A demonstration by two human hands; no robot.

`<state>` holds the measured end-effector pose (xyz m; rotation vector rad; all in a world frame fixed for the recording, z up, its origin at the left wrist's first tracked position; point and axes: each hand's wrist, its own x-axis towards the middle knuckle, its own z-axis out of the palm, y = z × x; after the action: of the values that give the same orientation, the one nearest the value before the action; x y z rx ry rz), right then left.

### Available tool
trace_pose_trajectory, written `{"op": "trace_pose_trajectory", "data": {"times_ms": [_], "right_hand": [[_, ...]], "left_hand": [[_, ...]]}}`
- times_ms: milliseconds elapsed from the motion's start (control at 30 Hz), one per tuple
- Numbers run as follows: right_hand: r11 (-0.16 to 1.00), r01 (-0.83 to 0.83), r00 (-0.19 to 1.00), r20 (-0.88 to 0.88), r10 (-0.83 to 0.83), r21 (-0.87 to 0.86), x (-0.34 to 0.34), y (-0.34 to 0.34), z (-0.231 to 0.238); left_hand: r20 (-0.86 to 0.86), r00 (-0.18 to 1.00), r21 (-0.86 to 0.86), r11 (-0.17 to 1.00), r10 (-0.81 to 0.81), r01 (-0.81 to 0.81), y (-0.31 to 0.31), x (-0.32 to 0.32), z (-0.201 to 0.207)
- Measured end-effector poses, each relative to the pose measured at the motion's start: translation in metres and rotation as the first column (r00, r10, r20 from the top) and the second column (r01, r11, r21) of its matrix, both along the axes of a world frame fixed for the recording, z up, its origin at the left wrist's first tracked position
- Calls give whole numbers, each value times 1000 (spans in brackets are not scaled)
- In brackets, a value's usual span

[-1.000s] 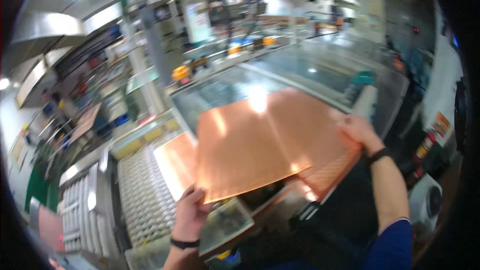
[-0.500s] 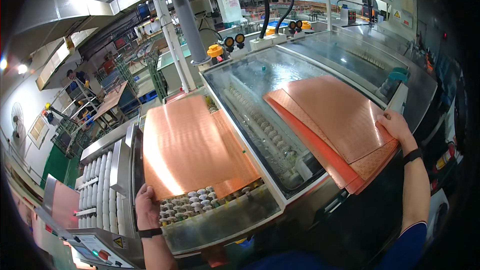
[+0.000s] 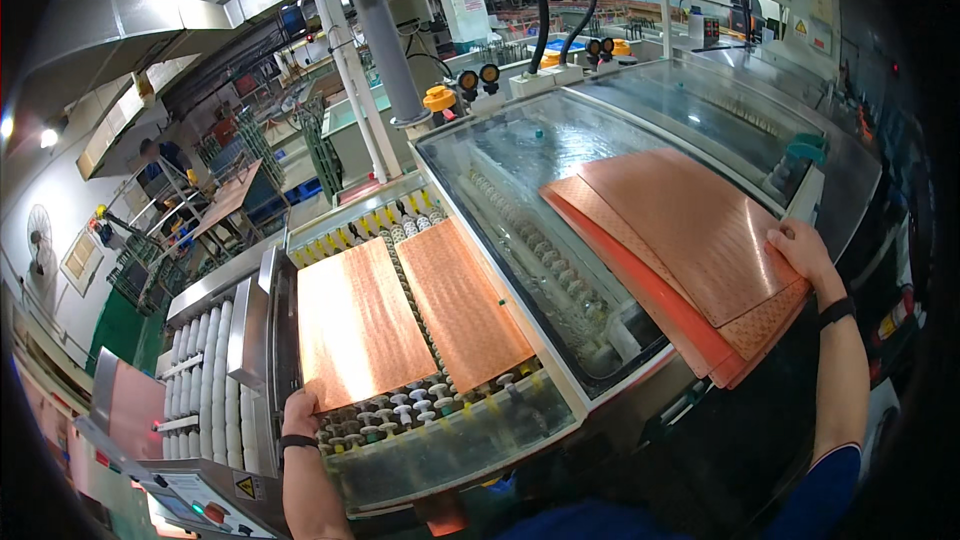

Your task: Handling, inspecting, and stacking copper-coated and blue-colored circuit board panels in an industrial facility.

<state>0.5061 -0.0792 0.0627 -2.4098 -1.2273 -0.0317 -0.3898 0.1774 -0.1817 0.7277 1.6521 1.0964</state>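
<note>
My left hand (image 3: 300, 414) pinches the near left corner of a shiny copper sheet (image 3: 360, 325), which lies nearly flat over the rollers (image 3: 400, 412). Just right of it, a second copper sheet (image 3: 468, 305) rests on the same rollers, a narrow gap between the two. My right hand (image 3: 802, 250) grips the right edge of a fanned stack of copper sheets (image 3: 680, 235), thumb on top and the other fingers mostly hidden underneath. Orange-red sheets (image 3: 640, 290) show below the copper ones. The stack is tilted above the machine's clear cover (image 3: 530, 200).
White rollers (image 3: 208, 375) and a control panel (image 3: 195, 505) stand at the left. A grey pipe (image 3: 385, 40), gauges (image 3: 480, 78) and black hoses (image 3: 540, 0) rise behind the machine. A co-worker (image 3: 165, 160) is far left, near a tilted board (image 3: 228, 202) and racks.
The left copper sheet has come down from a raised position onto the rollers, uncovering more of the sheet beside it. My right hand still holds the stack, and the view has shifted slightly.
</note>
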Motion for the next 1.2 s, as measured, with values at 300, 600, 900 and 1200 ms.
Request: {"op": "trace_pose_trajectory", "data": {"times_ms": [300,600,900,1200], "right_hand": [[1000,25,1000,2,-25,10,-10,8,3],[1000,26,999,37,-26,13,-13,0,4],[992,-92,975,194,107,-83,-2,-1,7],[920,-365,887,247,391,-144,-88,2,13]], "left_hand": [[-976,131,186,978,173,98,6,27,-20],[-924,181,-168,783,-336,599,-7,117,15],[-752,487,-25,758,-444,652,-9,185,41],[123,724,420,697,-678,581,-106,397,175]]}}
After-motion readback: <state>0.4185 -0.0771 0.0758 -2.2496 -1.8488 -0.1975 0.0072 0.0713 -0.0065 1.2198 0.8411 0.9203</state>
